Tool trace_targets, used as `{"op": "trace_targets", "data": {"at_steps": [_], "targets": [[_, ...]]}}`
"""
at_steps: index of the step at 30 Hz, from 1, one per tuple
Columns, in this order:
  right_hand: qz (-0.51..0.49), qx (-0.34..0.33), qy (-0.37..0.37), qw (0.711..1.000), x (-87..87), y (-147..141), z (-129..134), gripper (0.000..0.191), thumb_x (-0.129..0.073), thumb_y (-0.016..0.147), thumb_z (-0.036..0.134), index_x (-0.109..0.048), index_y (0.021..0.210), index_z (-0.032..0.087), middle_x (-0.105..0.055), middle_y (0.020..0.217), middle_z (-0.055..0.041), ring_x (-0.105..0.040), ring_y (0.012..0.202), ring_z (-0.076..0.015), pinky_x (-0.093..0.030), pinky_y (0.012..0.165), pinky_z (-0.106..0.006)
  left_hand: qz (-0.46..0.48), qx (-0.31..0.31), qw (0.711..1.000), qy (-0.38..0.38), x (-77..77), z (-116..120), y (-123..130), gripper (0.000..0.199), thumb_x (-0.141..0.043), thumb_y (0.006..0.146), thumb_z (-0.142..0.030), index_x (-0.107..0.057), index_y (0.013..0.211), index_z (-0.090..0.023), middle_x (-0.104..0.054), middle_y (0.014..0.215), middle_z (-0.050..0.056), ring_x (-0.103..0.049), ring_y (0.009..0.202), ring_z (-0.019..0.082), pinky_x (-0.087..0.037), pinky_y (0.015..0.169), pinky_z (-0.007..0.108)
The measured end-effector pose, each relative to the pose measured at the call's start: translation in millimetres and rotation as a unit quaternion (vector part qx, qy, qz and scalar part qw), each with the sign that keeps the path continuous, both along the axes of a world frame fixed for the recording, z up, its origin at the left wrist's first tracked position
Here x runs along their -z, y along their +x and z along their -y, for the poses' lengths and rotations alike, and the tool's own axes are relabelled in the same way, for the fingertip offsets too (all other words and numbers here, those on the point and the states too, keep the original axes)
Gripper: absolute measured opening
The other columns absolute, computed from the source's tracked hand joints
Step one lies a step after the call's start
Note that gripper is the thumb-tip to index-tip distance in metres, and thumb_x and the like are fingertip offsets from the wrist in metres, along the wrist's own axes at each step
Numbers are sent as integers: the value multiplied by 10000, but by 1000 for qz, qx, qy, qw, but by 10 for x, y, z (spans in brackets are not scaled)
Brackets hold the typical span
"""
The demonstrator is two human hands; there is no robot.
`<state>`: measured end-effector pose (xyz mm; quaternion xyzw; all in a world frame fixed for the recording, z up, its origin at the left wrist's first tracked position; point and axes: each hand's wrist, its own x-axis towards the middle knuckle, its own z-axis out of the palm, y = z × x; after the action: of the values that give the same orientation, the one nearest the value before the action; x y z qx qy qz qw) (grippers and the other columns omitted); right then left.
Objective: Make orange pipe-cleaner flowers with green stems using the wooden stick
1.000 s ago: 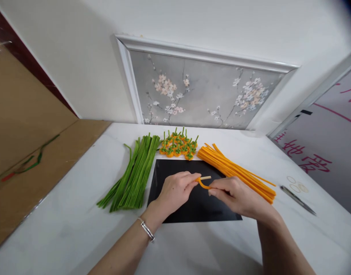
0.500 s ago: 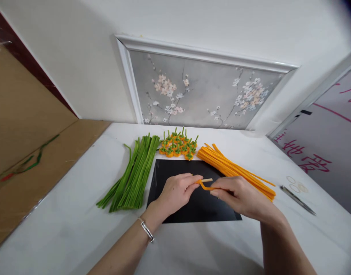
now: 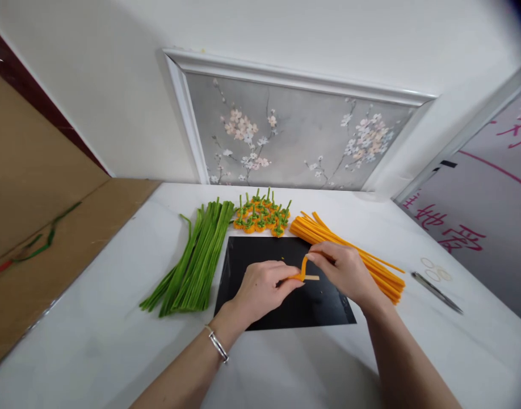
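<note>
Over the black mat (image 3: 277, 312), my left hand (image 3: 263, 288) pinches a thin pale wooden stick (image 3: 312, 278) that juts out to the right. An orange pipe cleaner (image 3: 303, 268) bends around the stick close to the left fingertips. Its free end rises to my right hand (image 3: 341, 266), whose thumb and fingers are closed on it. The stick's other end is hidden inside the left hand. Behind the mat stand several small orange pieces with green tops and stems (image 3: 263, 218), like little pumpkins or persimmons.
A bundle of green pipe cleaners (image 3: 196, 267) lies left of the mat. Orange pipe cleaners (image 3: 328, 236) lie to the right, partly behind my right hand. Farther right are tweezers (image 3: 437, 292) and several clear rings (image 3: 433, 275). Cardboard (image 3: 128, 196) borders the white table's left side.
My right hand has lifted and moved slightly left, pulling the orange pipe cleaner from lying rightward to pointing up. The left hand keeps its pinch on the stick. The view has shifted slightly.
</note>
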<state>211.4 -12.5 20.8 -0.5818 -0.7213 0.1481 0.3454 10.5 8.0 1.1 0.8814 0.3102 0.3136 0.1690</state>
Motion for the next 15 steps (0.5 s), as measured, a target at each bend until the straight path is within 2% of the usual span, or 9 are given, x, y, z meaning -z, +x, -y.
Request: {"op": "trace_targets", "data": {"at_steps": [4,8,11,13,15], "targets": [[31,-20,-46,998,50,-1,-27,263,-534,911,371,-688,786,198,-676,681,-5,-586,593,-140,-420,578,-239,31,-3,1000,3,-13,18,6,98,-643,854,-222,-713,786,-213,-710,716,-17,-627,643,121,-437,593,222],[65,-60,-103,991,78,10,-17,300,-489,928,333,-661,720,203,-619,615,18,-537,555,-124,-372,547,-224,59,-19,998,14,12,11,4,102,-634,859,-229,-719,808,-211,-696,680,-14,-619,614,117,-451,591,220],[88,-85,-124,985,85,9,13,318,-462,937,333,-635,706,198,-593,602,17,-519,547,-121,-341,539,-227,84,-28,996,14,49,-5,-6,109,-630,866,-227,-717,927,-202,-737,800,8,-665,699,135,-495,653,229],[110,-107,-132,979,71,-1,47,334,-459,940,337,-606,675,197,-566,585,22,-480,526,-112,-307,520,-230,91,-31,995,10,71,-18,-18,190,-621,874,-214,-694,1049,-202,-751,913,23,-687,778,149,-518,714,243],[135,-127,-141,973,41,-12,91,355,-477,933,339,-562,619,196,-508,538,39,-406,487,-97,-263,494,-233,80,-36,996,12,87,-34,-31,240,-600,890,-212,-677,1117,-204,-752,917,26,-688,784,154,-525,724,253]]}}
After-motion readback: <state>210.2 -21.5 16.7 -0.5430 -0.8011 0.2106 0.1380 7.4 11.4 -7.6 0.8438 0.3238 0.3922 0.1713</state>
